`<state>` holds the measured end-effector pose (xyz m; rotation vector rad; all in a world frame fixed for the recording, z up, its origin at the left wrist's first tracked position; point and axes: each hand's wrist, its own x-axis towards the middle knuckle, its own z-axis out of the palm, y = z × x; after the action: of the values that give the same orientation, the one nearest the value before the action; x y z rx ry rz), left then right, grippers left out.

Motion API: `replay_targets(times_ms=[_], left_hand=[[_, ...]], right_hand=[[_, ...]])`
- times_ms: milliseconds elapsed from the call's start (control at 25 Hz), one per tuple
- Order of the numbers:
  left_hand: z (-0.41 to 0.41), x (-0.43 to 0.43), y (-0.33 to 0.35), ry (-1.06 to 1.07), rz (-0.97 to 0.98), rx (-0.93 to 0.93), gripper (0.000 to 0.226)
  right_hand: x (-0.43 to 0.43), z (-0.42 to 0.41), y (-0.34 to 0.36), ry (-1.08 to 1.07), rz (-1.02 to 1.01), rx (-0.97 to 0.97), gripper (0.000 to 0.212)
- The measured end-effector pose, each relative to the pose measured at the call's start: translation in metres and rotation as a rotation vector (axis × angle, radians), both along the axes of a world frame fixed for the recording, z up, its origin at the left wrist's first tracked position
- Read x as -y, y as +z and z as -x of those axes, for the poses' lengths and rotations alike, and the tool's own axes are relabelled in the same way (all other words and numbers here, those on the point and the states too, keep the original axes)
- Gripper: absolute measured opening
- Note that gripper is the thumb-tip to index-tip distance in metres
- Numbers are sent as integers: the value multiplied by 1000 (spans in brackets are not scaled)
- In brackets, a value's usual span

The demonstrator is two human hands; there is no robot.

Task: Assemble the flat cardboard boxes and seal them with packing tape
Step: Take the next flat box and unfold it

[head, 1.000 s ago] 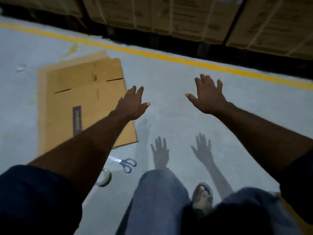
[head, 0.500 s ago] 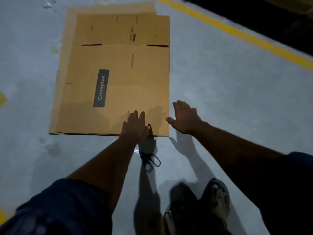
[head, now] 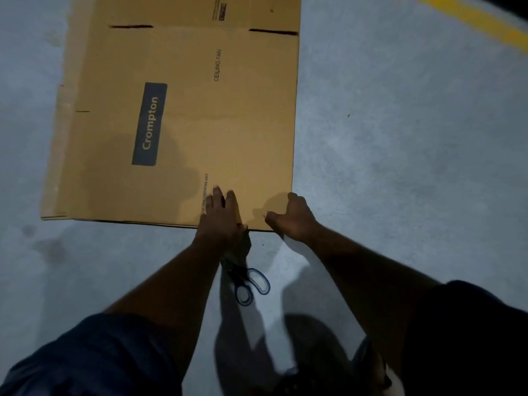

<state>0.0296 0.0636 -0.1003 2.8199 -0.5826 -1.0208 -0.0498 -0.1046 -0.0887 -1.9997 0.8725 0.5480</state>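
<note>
1. The flat brown cardboard box point(head: 183, 118) lies on the grey concrete floor point(head: 400, 167), taking up the upper left of the view. Its far end runs out past the top of the frame.
2. Its straight right edge borders a broad stretch of floor that reaches a painted yellow line point(head: 471, 18) in the upper right corner.
3. Its near edge runs across the view. Just on the near side of it lie blue-handled scissors point(head: 251, 284), partly hidden by the left forearm.
4. Along the box's left side a paler cardboard sheet point(head: 57, 138) sticks out from beneath it, and more floor lies beyond that.
5. The left hand point(head: 220, 221) lies palm down on the box at the near edge, fingers straight and close together.
6. The right hand point(head: 291, 218) is bent over the near right corner, thumb on the top face and fingers curled down at the right edge. How far they reach beneath cannot be told.
7. The box is folded flat and carries a dark blue label reading "Crompton" and small print reading "CEILING FAN". Two dark slots mark the flap line near the top. A soft shadow lies across its lower left part.
</note>
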Motion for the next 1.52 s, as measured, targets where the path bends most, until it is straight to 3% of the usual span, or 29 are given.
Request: replay_targets(times_ms=[80,160,320,520,760,880,960,1160,1280,1360,1520], left_hand=[[5,3,-7,2,12,-6,111],[8,7,-10,5,-11,-28,123],[7,11,-6,-30,16,-24,126],[11,17,15,-153,137,-55,121],[17,22,65,-281,333,70,79],[13,27,98,-209,424,143,61],[14,33,121,-183,403,168,67],[53,72,136,-290,376,58,112],[77,89,114,-311,319,30,124],[87,91,95,-295,275,27,118],[97,76,65,-323,364,-36,82]], right_hand=[[-1,0,-19,-162,-29,46,102],[4,-2,-33,-296,-103,49,97],[5,-8,-16,-460,-168,108,61],[8,-16,14,-474,-268,116,21],[24,-17,82,-473,-102,359,18],[48,-12,123,-482,-15,428,17],[59,-1,146,-459,35,451,15],[55,21,149,-394,182,409,16],[45,28,128,-448,56,288,13],[41,31,110,-499,-48,201,14],[43,34,83,-499,-202,156,12]])
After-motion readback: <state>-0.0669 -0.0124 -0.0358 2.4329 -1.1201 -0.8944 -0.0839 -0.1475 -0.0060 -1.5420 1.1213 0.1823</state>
